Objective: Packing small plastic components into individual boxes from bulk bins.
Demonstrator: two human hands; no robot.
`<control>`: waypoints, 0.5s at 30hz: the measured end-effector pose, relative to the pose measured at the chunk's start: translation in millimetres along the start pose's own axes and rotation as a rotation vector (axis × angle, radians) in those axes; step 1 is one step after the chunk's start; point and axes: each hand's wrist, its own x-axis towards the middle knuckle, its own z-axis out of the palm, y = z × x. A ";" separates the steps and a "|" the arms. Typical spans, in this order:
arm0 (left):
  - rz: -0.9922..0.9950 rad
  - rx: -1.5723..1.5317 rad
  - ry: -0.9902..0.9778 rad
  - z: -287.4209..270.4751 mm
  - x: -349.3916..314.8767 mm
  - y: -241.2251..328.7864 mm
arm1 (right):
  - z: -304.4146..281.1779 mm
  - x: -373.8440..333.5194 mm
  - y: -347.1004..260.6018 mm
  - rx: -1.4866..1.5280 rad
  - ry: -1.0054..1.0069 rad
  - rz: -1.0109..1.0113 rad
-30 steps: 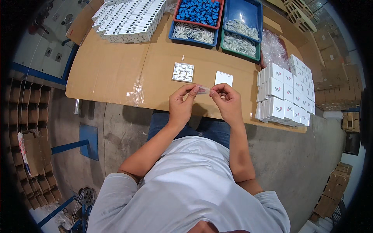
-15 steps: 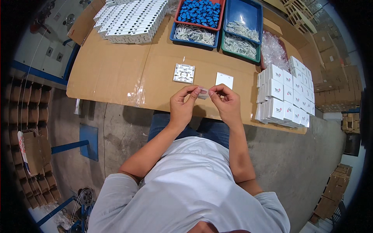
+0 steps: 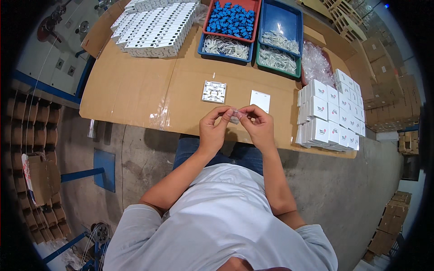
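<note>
Near the table's front edge, my left hand (image 3: 213, 127) and my right hand (image 3: 259, 128) meet with thumbs and forefingers pinched. Between their fingertips is a small clear plastic bag (image 3: 234, 119). Fingers partly cover it, and its contents are too small to make out. Just beyond my left hand, a white square plastic housing (image 3: 214, 91) lies with its inner metal parts facing up. A flat white square plate (image 3: 260, 101) rests just beyond my right hand. Past the housing lies a tiny white strip (image 3: 214, 75).
Stacked white units (image 3: 153, 34) stand at the back left. A red tray (image 3: 229, 38) of blue pieces sits on a blue tray of pale parts. Another blue tray (image 3: 280, 20) overlaps a green tray (image 3: 278, 67). Clear bags (image 3: 314, 63) and white boxes (image 3: 327, 115) occupy the right.
My hands have come closer together, and the right fingertips have moved left over the bag, hiding more of it. The whole view has shifted slightly.
</note>
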 end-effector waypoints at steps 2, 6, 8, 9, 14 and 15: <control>0.012 0.021 -0.007 0.1 0.8 2.6 | -1.1 -0.5 1.8 -0.007 0.024 -0.011; 0.027 0.055 -0.016 2.2 0.2 9.3 | 2.0 0.7 1.6 0.027 0.023 -0.041; 0.024 0.061 -0.008 1.8 -0.5 6.7 | 1.8 -0.7 2.3 0.039 0.015 -0.004; 0.022 0.067 0.000 1.9 -1.4 4.8 | 2.3 -1.2 2.9 0.039 0.016 -0.001; -0.003 -0.043 -0.033 0.0 -0.9 -6.7 | 4.8 -2.5 -0.8 0.041 0.016 0.015; -0.026 -0.118 -0.064 -0.1 0.7 -7.0 | 3.7 -2.1 -0.9 0.040 0.016 0.014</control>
